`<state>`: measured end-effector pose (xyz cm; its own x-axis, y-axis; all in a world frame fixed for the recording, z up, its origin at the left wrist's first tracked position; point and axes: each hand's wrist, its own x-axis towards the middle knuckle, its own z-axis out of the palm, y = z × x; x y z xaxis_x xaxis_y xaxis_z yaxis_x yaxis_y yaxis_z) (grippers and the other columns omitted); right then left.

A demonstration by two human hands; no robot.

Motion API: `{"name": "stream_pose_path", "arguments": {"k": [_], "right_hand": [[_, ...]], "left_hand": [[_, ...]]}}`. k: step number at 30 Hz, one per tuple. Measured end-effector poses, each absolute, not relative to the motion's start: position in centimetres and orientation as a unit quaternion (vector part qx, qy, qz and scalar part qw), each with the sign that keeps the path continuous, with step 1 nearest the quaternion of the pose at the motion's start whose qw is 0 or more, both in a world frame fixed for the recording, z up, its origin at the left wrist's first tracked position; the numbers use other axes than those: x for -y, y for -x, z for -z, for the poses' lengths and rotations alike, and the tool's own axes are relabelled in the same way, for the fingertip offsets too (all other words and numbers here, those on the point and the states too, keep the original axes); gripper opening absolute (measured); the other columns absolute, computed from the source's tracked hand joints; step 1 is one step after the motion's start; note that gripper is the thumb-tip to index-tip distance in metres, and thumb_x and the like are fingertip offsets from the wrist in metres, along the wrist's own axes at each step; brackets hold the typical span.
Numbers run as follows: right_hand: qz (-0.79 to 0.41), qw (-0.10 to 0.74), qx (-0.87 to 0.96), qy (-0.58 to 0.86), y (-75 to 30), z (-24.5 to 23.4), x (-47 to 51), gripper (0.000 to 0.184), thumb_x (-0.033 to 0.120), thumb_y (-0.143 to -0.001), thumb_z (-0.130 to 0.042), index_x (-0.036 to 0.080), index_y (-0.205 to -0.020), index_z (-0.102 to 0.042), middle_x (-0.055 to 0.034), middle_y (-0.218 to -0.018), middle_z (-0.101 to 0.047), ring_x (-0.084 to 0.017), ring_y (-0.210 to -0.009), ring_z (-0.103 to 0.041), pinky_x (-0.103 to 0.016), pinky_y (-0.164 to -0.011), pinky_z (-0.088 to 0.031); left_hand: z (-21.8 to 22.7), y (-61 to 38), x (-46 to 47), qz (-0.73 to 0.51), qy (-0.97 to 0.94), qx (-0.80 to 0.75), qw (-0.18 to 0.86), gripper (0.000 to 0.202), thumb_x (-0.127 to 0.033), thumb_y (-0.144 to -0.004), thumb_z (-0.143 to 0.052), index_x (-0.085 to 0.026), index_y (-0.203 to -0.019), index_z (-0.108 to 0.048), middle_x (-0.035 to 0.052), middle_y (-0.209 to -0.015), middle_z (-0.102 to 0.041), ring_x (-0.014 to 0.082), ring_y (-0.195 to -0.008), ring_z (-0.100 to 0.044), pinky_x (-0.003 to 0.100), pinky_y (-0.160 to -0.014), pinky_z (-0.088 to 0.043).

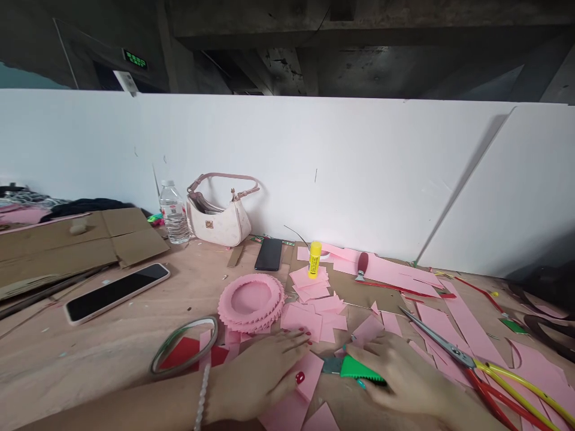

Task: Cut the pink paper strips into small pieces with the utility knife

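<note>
My left hand (263, 371) lies flat with its fingers stretched over a pink paper piece (309, 380). Closed in my right hand (402, 374) is a green utility knife (362, 369), its blade pointing left at that paper's right edge. Just beyond my left fingertips are several small pink paper squares (302, 320), overlapping in a loose pile. A yellow glue stick (315, 261) stands upright on squares farther back. Left of the pile rests a pink ring of folded paper edges (227, 308).
Scissors (453, 347) with red and yellow handles lie partly open at right among pink strips (462, 317). A tape roll (155, 362) sits near my left forearm. Phones (119, 292), a water bottle (175, 218), a handbag (220, 224) and cardboard (67, 245) stand or lie farther off.
</note>
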<state>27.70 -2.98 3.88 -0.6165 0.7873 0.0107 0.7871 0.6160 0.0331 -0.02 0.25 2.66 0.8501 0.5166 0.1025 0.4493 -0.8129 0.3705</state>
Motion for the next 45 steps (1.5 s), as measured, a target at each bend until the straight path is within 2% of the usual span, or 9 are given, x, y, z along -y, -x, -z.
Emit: {"name": "stream_pose_path", "arguments": {"k": [7,11,14,17,21,27,32,37,45], "right_hand": [[-0.020,0.026,-0.891,-0.454,-27.3,-4.1,3.1,0.041,0.018,-0.071,-0.049,0.022,-0.112,-0.054,-0.0055,-0.080,-0.067,-0.023,-0.070,-0.060,-0.032,-0.063,-0.040],[-0.015,0.006,-0.902,-0.432,-28.1,-4.2,2.8,0.044,0.017,-0.069,-0.050,0.024,-0.112,-0.055,-0.0056,-0.086,-0.067,-0.024,-0.073,-0.059,-0.032,-0.066,-0.040],[-0.012,-0.010,-0.907,-0.421,-28.5,-4.2,2.7,0.047,0.015,-0.068,-0.050,0.025,-0.113,-0.054,-0.0050,-0.088,-0.067,-0.023,-0.075,-0.059,-0.032,-0.067,-0.040],[-0.023,-0.006,-0.902,-0.431,-28.5,-4.0,2.7,0.044,0.017,-0.069,-0.050,0.024,-0.113,-0.054,-0.0047,-0.084,-0.067,-0.023,-0.072,-0.059,-0.031,-0.065,-0.039],[-0.030,-0.005,-0.899,-0.436,-28.3,-4.0,2.8,0.038,0.018,-0.073,-0.050,0.024,-0.111,-0.054,-0.0041,-0.082,-0.067,-0.021,-0.071,-0.059,-0.030,-0.064,-0.039],[-0.022,0.004,-0.894,-0.448,-27.5,-4.1,3.3,0.029,0.024,-0.080,-0.047,0.024,-0.108,-0.053,-0.0042,-0.083,-0.066,-0.021,-0.070,-0.058,-0.029,-0.059,-0.038],[-0.023,-0.005,-0.888,-0.460,-26.3,-4.1,3.9,0.030,0.025,-0.083,-0.043,0.024,-0.112,-0.050,-0.0061,-0.094,-0.065,-0.025,-0.079,-0.058,-0.034,-0.065,-0.041],[-0.028,0.017,-0.889,-0.458,-26.5,-4.4,3.7,0.032,0.023,-0.082,-0.044,0.023,-0.114,-0.050,-0.0086,-0.101,-0.063,-0.027,-0.086,-0.058,-0.036,-0.068,-0.042],[-0.068,-0.006,-0.893,-0.446,-26.5,-3.7,3.8,0.032,0.022,-0.080,-0.045,0.021,-0.112,-0.052,-0.0070,-0.089,-0.066,-0.025,-0.074,-0.060,-0.032,-0.061,-0.041]], "left_hand": [[-3.6,-0.4,-0.1,-0.072,-0.956,-0.232,0.164,0.058,-0.024,-0.082,-0.044,-0.013,-0.137,-0.027,0.0088,-0.140,-0.029,0.0200,-0.129,-0.025,0.035,-0.105,-0.024],[-3.5,-0.3,-0.2,-0.066,-0.963,-0.206,0.163,0.067,-0.024,-0.080,-0.047,-0.020,-0.140,-0.017,0.0060,-0.142,-0.025,0.0218,-0.129,-0.024,0.039,-0.105,-0.023],[-3.5,-0.1,0.1,-0.064,-0.964,-0.209,0.150,0.067,-0.026,-0.081,-0.048,-0.021,-0.140,-0.018,0.0067,-0.142,-0.023,0.0241,-0.130,-0.021,0.042,-0.106,-0.020],[-3.9,-0.1,1.0,-0.035,-0.958,-0.248,0.140,0.063,-0.036,-0.084,-0.045,-0.013,-0.139,-0.022,0.0127,-0.142,-0.017,0.0281,-0.131,-0.015,0.045,-0.105,-0.017],[-5.1,-0.2,2.1,0.042,-0.943,-0.292,0.151,0.073,-0.044,-0.084,-0.045,-0.004,-0.138,-0.016,0.0188,-0.141,-0.011,0.0300,-0.131,-0.010,0.046,-0.105,-0.016],[-5.7,-0.1,2.1,0.074,-0.938,-0.299,0.161,0.075,-0.047,-0.084,-0.044,-0.004,-0.138,-0.013,0.0174,-0.141,-0.007,0.0306,-0.131,-0.006,0.046,-0.105,-0.013],[-5.3,0.1,1.9,0.044,-0.940,-0.294,0.169,0.074,-0.049,-0.084,-0.042,-0.005,-0.138,-0.016,0.0182,-0.140,-0.011,0.0324,-0.130,-0.008,0.048,-0.105,-0.014],[-5.2,0.1,2.0,0.059,-0.939,-0.298,0.165,0.075,-0.047,-0.084,-0.043,-0.005,-0.138,-0.013,0.0175,-0.141,-0.007,0.0312,-0.130,-0.005,0.047,-0.105,-0.013],[-5.3,0.1,2.0,0.070,-0.939,-0.297,0.159,0.076,-0.050,-0.084,-0.041,-0.007,-0.139,-0.009,0.0150,-0.142,-0.004,0.0281,-0.131,-0.002,0.045,-0.106,-0.011]]}}
